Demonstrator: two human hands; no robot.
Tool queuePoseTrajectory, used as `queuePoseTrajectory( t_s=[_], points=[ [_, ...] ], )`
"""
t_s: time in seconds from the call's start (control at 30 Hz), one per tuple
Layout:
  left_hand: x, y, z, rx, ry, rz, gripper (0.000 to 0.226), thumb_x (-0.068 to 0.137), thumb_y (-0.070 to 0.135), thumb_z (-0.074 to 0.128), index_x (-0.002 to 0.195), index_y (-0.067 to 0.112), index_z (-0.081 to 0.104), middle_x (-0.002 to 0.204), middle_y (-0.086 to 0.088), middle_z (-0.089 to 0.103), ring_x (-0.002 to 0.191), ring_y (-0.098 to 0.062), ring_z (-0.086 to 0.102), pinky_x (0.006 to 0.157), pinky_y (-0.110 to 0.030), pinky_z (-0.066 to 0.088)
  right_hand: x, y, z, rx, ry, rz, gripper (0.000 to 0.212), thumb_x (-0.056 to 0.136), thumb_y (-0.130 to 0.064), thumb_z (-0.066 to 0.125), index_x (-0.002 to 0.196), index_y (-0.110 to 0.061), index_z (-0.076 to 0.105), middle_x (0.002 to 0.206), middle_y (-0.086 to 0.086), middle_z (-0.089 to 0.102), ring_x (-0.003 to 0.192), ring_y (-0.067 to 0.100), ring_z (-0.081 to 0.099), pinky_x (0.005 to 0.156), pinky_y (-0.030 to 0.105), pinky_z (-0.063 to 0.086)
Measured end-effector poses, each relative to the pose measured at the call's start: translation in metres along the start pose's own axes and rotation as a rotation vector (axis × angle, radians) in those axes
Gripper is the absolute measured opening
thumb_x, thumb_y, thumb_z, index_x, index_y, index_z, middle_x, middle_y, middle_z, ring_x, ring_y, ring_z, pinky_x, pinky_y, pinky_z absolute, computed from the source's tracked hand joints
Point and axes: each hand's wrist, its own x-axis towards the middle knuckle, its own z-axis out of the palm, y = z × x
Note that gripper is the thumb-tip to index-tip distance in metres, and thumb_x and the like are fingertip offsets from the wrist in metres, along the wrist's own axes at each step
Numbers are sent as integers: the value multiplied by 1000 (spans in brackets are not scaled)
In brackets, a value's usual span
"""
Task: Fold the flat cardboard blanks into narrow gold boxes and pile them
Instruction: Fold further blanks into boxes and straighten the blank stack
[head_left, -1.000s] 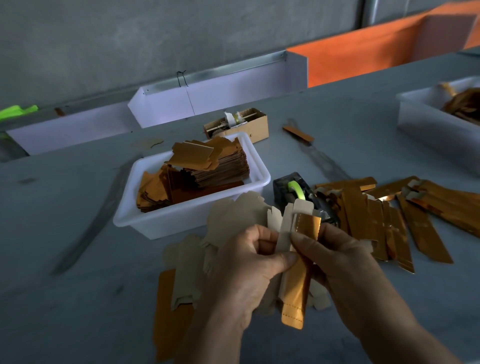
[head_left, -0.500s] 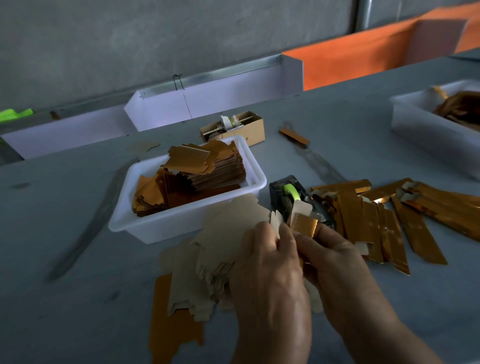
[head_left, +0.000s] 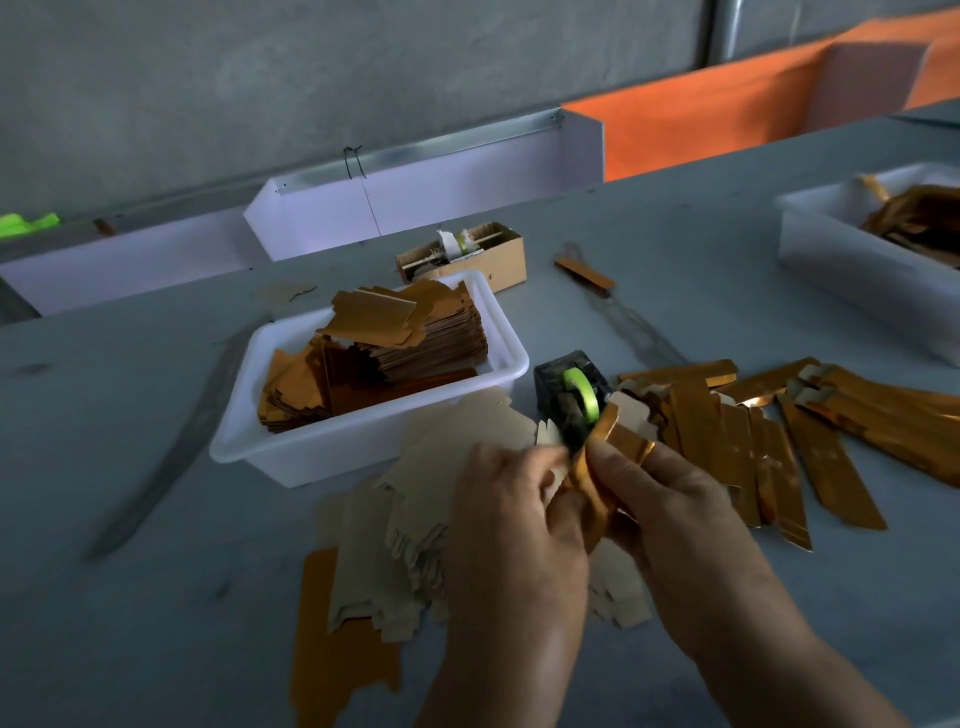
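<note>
Both hands meet low at the centre: the left hand (head_left: 511, 525) and the right hand (head_left: 670, 514) each curl fingers and thumb round one half-folded gold box (head_left: 597, 467), pinching it between them. The loose flat blanks (head_left: 415, 499) lie plain side up under the hands, toward 9 o'clock. The pile of folded gold boxes (head_left: 779, 431) spreads at 3 o'clock, beyond the tape dispenser (head_left: 569, 389) at 12.

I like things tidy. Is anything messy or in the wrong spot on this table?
Yes. One gold strip lies alone near the back, far from the pile of folded boxes. The top blanks in the white tub sit crooked, and loose blanks fan out untidily before it. Nothing looks torn.
</note>
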Motion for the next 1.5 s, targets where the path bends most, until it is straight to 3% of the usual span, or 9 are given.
queuePoseTrajectory(
  t_s=[0.13,0.27,0.4,0.53,0.63,0.77,0.93,1.27,1.5],
  points=[
    [16,-2,-15,-593,-298,-341,7,85,24,68,92,22,66,84,3,71,61,-3,67,52,-11,48,4,-10,-6,-7,-103,-23,19,75,-34,60,70,-22,72,69,2,65,66,11,65,73,30,47],
    [25,-4,-18,-934,-350,-445,3,82,5,66,83,7,67,77,-5,73,70,-13,72,60,-21,56,10,-23,-20,-197,-179,-44,26,75,-43,57,84,-23,72,85,4,72,82,15,69,79,33,51],
    [33,-12,-13,-1133,-241,-586,7,82,-5,62,83,0,66,80,-13,74,69,-18,72,57,-25,59,26,-36,-49,-452,132,-146,18,82,-43,61,85,-29,71,85,13,69,75,27,65,70,34,50],
    [34,-18,-8,-1158,-211,-633,6,82,-7,62,85,-2,64,86,-17,73,71,-21,73,60,-28,60,42,-31,-69,-698,181,-121,14,88,-27,62,76,-25,70,76,19,64,66,24,53,63,31,41],
    [33,-19,-8,-1165,-210,-635,6,83,-7,61,87,-4,63,83,-17,74,69,-21,73,57,-27,60,51,-24,-68,-779,73,-47,11,88,-29,61,91,-23,69,77,11,65,71,24,59,60,28,44],
    [32,-19,-6,-1136,-217,-623,6,84,-7,60,83,-2,64,83,-16,74,70,-20,73,60,-27,60,58,-18,-60,-795,26,-25,9,88,-31,61,88,-25,67,80,5,68,76,23,65,62,28,50],
    [32,-20,-4,-1126,-217,-610,7,84,-7,60,81,-2,64,83,-16,74,70,-19,73,60,-27,60,60,-13,-53,-875,40,-66,7,86,-31,65,80,-28,63,75,-3,65,66,8,60,51,16,39],
    [30,-19,-1,-1082,-202,-602,4,82,-5,63,86,-3,64,96,-20,71,80,-24,72,64,-29,61,67,-14,-48,-904,60,-18,14,86,-26,66,73,-27,60,73,-3,63,65,8,57,50,17,36],
    [30,-21,-1,-1087,-204,-595,6,82,-6,63,82,0,64,95,-19,72,76,-22,73,63,-29,61,60,-2,-42,-770,259,-260,8,86,-25,65,78,-26,67,88,1,62,77,16,58,59,23,40]
  ],
)
